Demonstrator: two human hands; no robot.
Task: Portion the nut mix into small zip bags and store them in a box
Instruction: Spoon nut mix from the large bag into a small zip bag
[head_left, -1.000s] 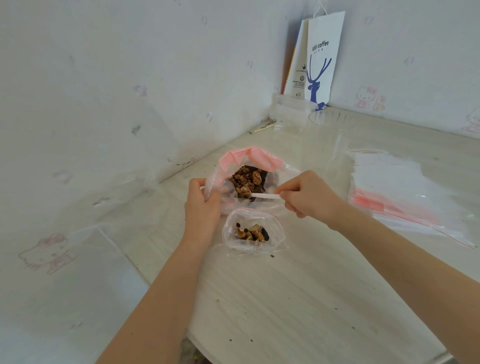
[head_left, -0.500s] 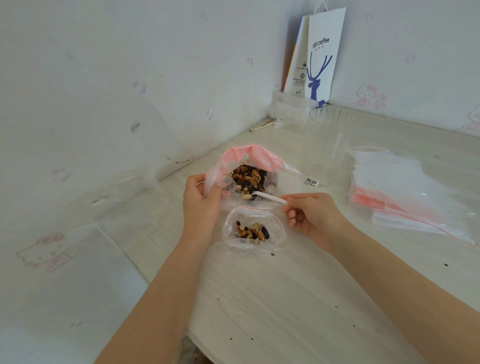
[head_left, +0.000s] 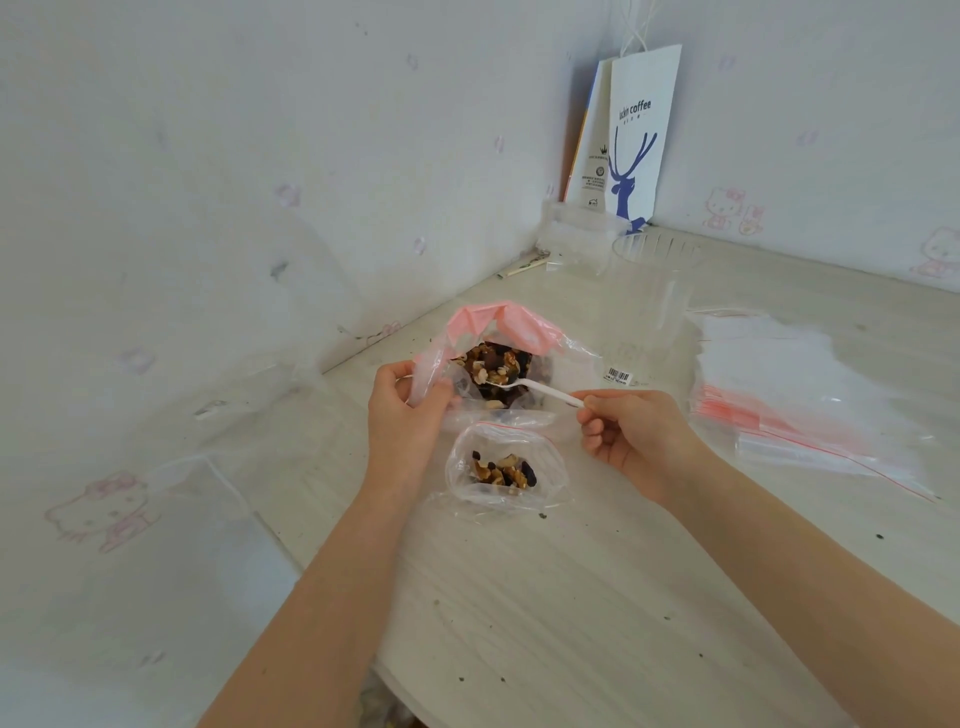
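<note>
A large clear bag with a pink top (head_left: 501, 325) stands open on the table, holding the nut mix (head_left: 496, 366). My left hand (head_left: 408, 410) grips its left edge. My right hand (head_left: 631, 434) holds a white plastic spoon (head_left: 535, 387) by the handle, its bowl resting in the nut mix. Just in front lies a small zip bag (head_left: 506, 470), open, with a little nut mix inside.
A stack of empty zip bags with red seals (head_left: 800, 384) lies to the right. A clear plastic cup (head_left: 652, 280) and a clear box (head_left: 579, 239) stand at the back before a white paper coffee bag (head_left: 636, 140). Walls close in left and behind. Crumbs dot the table (head_left: 597, 597).
My right hand has slid back to the right along the spoon handle, and the spoon's bowl now lies in the nut mix. My left hand keeps its grip on the big bag.
</note>
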